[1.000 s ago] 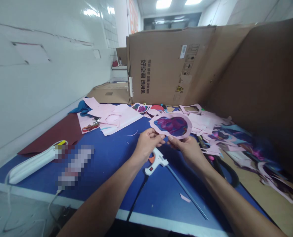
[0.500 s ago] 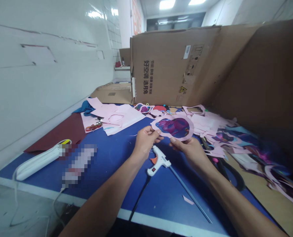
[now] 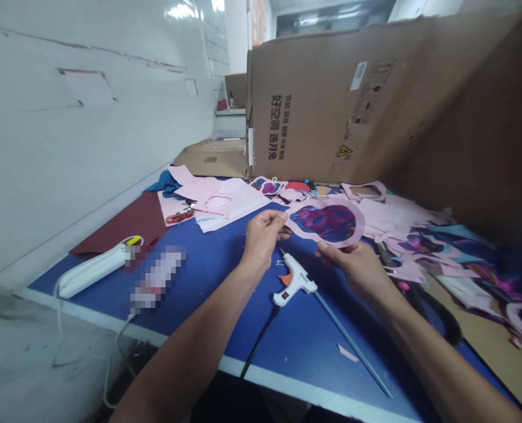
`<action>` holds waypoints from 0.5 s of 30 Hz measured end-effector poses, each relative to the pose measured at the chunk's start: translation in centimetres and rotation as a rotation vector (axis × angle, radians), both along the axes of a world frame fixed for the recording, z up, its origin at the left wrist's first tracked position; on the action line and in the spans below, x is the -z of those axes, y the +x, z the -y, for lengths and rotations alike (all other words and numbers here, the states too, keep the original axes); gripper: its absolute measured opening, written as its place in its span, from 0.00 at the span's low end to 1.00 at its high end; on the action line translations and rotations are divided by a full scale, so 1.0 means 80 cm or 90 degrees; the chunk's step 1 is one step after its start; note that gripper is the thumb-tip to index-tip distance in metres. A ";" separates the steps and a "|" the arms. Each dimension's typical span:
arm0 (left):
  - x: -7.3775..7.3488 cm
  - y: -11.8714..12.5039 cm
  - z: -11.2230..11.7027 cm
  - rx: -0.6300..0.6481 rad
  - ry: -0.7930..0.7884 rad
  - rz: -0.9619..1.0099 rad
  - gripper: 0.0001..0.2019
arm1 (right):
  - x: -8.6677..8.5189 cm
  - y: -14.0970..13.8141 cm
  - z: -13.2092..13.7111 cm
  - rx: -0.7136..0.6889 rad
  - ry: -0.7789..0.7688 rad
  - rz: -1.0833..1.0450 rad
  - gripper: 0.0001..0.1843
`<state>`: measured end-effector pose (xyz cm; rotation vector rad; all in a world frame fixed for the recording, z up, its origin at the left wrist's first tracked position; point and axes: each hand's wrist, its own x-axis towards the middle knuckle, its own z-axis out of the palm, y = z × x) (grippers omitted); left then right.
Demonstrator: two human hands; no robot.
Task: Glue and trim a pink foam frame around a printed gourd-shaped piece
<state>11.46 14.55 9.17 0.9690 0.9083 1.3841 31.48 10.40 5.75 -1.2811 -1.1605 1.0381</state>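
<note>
Both my hands hold a pink paper cutout [image 3: 326, 222] with a purple and blue picture in its middle, raised a little above the blue table [image 3: 208, 276]. My left hand [image 3: 263, 235] pinches its left edge between thumb and fingers. My right hand [image 3: 355, 264] grips its lower right edge from underneath. A white glue gun [image 3: 295, 283] with an orange trigger lies on the table just below the cutout, between my wrists, with a thin glue stick [image 3: 353, 343] trailing toward the front edge.
Pink paper sheets [image 3: 216, 202] and several coloured scraps [image 3: 419, 238] litter the table's back and right. Black-handled scissors [image 3: 423, 299] lie right of my right arm. Tall cardboard panels [image 3: 322, 106] wall the back and right. A white power strip [image 3: 93, 270] lies front left.
The view has shifted, so everything sits further right. My hands keep hold of the cutout; the left hand's grip slid to the cutout's left edge, and the cutout tilted slightly.
</note>
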 end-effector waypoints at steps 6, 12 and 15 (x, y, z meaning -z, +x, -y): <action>-0.002 0.001 0.004 0.010 0.009 0.008 0.12 | 0.003 -0.001 0.001 0.002 -0.003 0.003 0.28; 0.000 0.003 0.006 0.022 0.006 0.001 0.13 | 0.004 0.001 0.002 0.012 0.003 -0.002 0.27; 0.001 0.007 0.009 0.034 0.012 0.003 0.12 | 0.004 0.001 0.001 0.016 0.018 -0.011 0.26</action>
